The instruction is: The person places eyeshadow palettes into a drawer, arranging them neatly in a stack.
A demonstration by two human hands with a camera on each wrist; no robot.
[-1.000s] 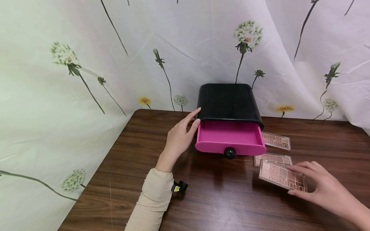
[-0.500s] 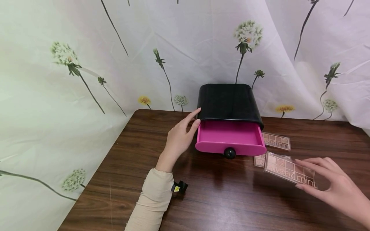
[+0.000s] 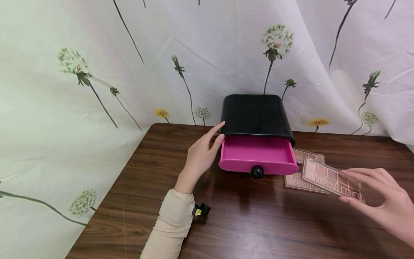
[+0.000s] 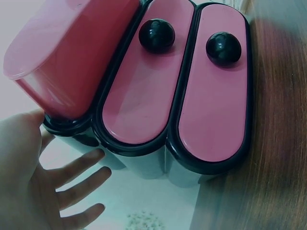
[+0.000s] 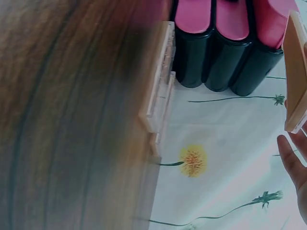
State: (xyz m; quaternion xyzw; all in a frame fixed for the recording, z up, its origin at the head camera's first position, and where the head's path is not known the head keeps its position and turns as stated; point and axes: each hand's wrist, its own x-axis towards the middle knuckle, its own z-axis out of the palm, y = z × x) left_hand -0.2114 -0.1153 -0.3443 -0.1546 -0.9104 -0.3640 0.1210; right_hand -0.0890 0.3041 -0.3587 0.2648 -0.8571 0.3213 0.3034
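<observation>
Right hand (image 3: 385, 196) pinches a flat, rectangular eyeshadow palette with a clear plastic lid and beige-brown pans (image 3: 333, 180); thumb on the near long edge, fingers on the far edge, grip at the right-hand end; palette is tilted and off the table, its free end pointing left toward the cabinet; right wrist view shows it raised well apart from the tabletop.

Left hand (image 3: 202, 154) is well apart from the held palette, on the other side of the glossy black box-shaped cabinet (image 3: 257, 115); thumb and index finger rest at its left front edge, other fingers spread loose beside the side wall; nothing gripped there.

Cabinet has 3 drawers; the top bright pink plastic drawer (image 3: 239, 166) is pulled out, round black knob (image 3: 257, 172) on its front; the 2 lower pink drawer fronts (image 4: 144, 91) are shut, per left wrist view.

2 more clear-lidded palettes (image 3: 300, 182) lie flat on the dark brown wood-grain table (image 3: 139, 172), right of the drawer; in head view the held palette partly covers them.

Beige sleeve (image 3: 171, 223) on the left arm; small black device with yellow label (image 3: 202, 209) at its cuff; white dandelion-print cloth (image 3: 226, 54) hangs behind.
</observation>
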